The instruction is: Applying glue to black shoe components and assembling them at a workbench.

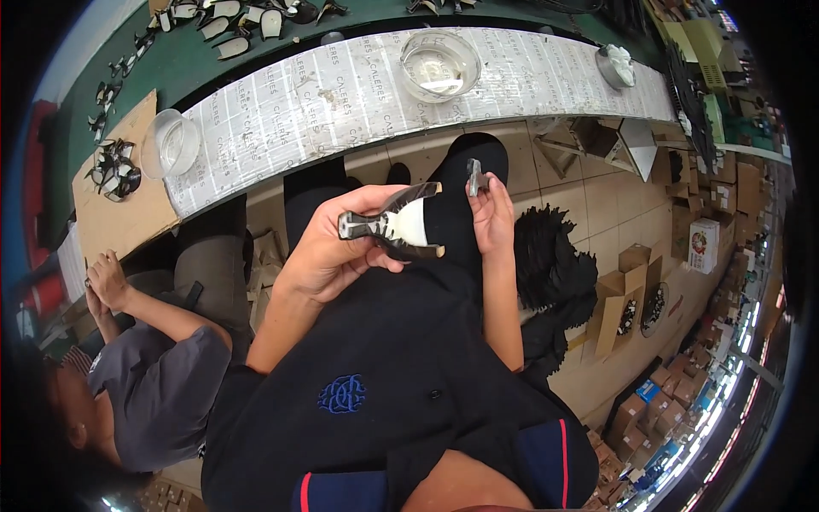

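My left hand is closed around a shoe heel in front of my chest. The heel is wrapped in glossy black material, with a small pale tip facing left. Its wide end points right, where two black flaps spread around a white inner surface. Apart from it, on the right, my right hand is raised with a small dark grey piece pinched at its fingertips. Exactly what that piece is, I cannot make out.
Ahead runs a paper-covered bench with a clear round bowl and a small cup of white material. More heels lie on the green table. At left, a co-worker sits beside a cardboard sheet. Black strips hang at right.
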Action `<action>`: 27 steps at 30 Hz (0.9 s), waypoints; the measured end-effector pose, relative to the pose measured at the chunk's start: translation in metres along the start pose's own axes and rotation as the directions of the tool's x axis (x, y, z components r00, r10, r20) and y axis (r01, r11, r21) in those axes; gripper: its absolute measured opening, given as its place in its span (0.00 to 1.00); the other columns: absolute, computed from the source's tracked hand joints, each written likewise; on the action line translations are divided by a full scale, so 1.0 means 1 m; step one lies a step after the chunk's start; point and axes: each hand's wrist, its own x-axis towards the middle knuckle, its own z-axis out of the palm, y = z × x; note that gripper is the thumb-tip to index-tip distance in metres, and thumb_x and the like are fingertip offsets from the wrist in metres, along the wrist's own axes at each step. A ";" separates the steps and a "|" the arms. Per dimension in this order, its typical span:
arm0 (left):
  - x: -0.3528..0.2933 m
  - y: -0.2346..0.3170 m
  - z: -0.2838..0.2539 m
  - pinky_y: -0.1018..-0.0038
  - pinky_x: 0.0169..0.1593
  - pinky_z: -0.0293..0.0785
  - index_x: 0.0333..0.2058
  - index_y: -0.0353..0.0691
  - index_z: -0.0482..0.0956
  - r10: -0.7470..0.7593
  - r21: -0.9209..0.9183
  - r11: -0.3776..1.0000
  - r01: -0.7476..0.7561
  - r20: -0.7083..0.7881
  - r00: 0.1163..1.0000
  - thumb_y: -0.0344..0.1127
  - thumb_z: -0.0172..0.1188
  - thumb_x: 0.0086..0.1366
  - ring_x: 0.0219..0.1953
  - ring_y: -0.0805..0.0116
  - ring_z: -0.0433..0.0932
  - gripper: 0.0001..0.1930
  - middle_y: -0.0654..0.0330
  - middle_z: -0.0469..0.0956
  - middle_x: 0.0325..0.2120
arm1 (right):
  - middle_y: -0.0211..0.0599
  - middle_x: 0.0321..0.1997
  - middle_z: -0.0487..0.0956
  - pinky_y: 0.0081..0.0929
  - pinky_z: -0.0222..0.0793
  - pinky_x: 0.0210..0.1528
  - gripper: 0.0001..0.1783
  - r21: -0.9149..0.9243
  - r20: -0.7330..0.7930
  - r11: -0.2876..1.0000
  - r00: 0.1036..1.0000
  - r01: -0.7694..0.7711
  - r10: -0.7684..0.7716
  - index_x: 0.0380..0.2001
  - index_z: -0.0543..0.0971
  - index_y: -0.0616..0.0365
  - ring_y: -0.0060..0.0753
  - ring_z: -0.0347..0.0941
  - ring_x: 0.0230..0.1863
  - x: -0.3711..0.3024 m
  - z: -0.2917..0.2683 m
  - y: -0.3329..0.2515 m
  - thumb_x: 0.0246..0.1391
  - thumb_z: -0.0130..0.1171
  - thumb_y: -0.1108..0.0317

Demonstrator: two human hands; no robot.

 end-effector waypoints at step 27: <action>0.019 -0.004 -0.007 0.70 0.50 0.79 0.62 0.35 0.67 0.178 0.297 0.946 -0.129 -0.145 0.973 0.33 0.62 0.69 0.49 0.66 0.78 0.25 0.55 0.76 0.52 | 0.44 0.47 0.80 0.33 0.79 0.53 0.10 0.250 -0.216 0.967 0.971 -0.046 0.102 0.47 0.75 0.63 0.35 0.79 0.48 -0.006 0.037 -0.020 0.65 0.57 0.70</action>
